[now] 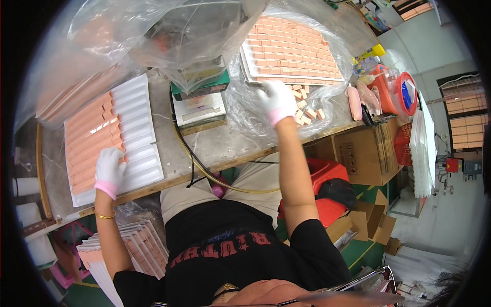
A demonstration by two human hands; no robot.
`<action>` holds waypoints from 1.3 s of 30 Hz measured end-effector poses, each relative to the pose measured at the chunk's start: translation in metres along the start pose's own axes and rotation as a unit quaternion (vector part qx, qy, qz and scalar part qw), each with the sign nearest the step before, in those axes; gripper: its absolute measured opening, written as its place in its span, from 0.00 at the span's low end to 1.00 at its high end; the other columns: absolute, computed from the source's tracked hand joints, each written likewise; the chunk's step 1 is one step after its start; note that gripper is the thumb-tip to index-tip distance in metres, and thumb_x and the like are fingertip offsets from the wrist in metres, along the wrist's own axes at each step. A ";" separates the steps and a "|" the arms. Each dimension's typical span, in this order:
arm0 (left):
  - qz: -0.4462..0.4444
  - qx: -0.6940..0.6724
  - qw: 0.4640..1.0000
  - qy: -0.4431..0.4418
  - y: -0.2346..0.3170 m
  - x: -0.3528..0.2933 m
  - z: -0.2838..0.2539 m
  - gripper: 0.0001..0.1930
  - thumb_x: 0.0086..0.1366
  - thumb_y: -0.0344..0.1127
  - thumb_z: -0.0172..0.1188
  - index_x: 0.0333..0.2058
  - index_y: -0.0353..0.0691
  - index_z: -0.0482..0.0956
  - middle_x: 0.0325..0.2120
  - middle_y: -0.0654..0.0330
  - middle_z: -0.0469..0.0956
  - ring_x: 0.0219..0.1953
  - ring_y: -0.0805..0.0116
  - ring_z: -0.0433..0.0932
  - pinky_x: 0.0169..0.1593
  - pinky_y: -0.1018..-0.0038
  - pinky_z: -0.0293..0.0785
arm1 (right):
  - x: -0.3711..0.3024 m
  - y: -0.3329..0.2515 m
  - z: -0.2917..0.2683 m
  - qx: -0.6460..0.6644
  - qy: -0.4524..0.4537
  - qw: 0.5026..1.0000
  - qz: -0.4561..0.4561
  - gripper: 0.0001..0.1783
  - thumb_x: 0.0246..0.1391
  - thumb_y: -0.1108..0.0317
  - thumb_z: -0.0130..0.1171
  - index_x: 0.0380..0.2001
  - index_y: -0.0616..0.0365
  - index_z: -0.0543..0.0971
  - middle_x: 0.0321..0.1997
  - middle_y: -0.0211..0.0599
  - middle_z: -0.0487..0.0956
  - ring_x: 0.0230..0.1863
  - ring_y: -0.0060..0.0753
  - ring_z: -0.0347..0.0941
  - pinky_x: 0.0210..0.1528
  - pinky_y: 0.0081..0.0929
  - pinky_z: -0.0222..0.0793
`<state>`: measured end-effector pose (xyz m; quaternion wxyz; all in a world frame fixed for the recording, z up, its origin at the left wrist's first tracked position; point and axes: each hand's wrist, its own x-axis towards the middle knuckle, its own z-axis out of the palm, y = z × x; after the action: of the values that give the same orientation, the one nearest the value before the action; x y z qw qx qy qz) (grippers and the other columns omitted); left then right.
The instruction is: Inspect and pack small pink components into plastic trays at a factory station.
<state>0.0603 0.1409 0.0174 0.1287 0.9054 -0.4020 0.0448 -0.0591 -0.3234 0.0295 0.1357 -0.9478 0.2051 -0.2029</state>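
Observation:
My left hand (109,168), in a white glove with a pink cuff, rests over a white ridged tray (135,123) at the left. Its fingers are bent and pressed together at the end of a row of peach-coloured pieces (89,148), which fill the tray's left part; what lies under the fingertips is hidden. My right hand (279,100), gloved the same way, is at the near edge of a stacked tray of small peach blocks (291,48). Several loose blocks (305,110) lie on clear plastic just right of it. The right fingers are bent and partly hidden, so their grip does not show.
Between the trays stands a small machine (199,102) with a green top, draped in clear plastic, with a cable and hose at the table edge. Pink and red containers (383,89) crowd the table's right end. A cardboard box (365,151) and red stool (327,187) stand below.

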 end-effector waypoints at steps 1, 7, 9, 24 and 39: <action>0.000 -0.001 1.000 0.001 -0.003 -0.002 0.001 0.11 0.47 0.27 0.63 0.31 0.40 0.74 0.29 0.53 0.73 0.37 0.50 0.70 0.43 0.60 0.68 | -0.002 0.018 -0.011 -0.069 -0.095 0.991 0.056 0.12 0.47 0.58 0.58 0.33 0.53 0.80 0.35 0.45 0.77 0.40 0.47 0.74 0.45 0.40 0.70; -0.013 -0.002 1.000 0.005 0.013 0.006 -0.006 0.11 0.44 0.25 0.62 0.29 0.40 0.72 0.29 0.53 0.72 0.37 0.51 0.70 0.43 0.60 0.67 | -0.021 0.057 0.000 -0.188 -0.101 0.976 0.032 0.12 0.48 0.60 0.57 0.33 0.55 0.79 0.40 0.43 0.75 0.50 0.48 0.69 0.48 0.42 0.70; 0.007 0.020 0.999 -0.024 0.013 0.007 -0.007 0.13 0.43 0.24 0.61 0.30 0.40 0.72 0.30 0.52 0.72 0.38 0.50 0.70 0.43 0.60 0.67 | -0.024 0.053 0.000 -0.172 -0.064 0.983 0.016 0.10 0.47 0.64 0.58 0.30 0.57 0.78 0.38 0.42 0.75 0.49 0.49 0.68 0.47 0.42 0.70; 0.003 -0.481 0.877 -0.004 0.132 0.079 0.032 0.17 0.57 0.30 0.64 0.45 0.34 0.73 0.39 0.56 0.73 0.42 0.65 0.75 0.43 0.74 0.74 | -0.055 -0.102 0.004 0.441 -0.236 0.859 -0.105 0.20 0.52 0.67 0.61 0.49 0.59 0.74 0.40 0.38 0.77 0.38 0.31 0.74 0.43 0.26 0.70; -0.063 -0.629 0.774 -0.033 0.156 0.077 0.035 0.40 0.52 0.21 0.61 0.63 0.36 0.52 0.51 0.54 0.64 0.48 0.65 0.73 0.51 0.71 0.73 | -0.056 -0.096 0.021 0.449 -0.186 0.871 -0.076 0.20 0.42 0.63 0.70 0.40 0.58 0.80 0.42 0.47 0.73 0.44 0.40 0.71 0.46 0.29 0.70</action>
<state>-0.0045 -0.0239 0.0289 0.6587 0.6468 -0.2863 -0.2564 -0.0648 -0.2105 0.0251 0.5663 -0.8177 -0.0096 -0.1029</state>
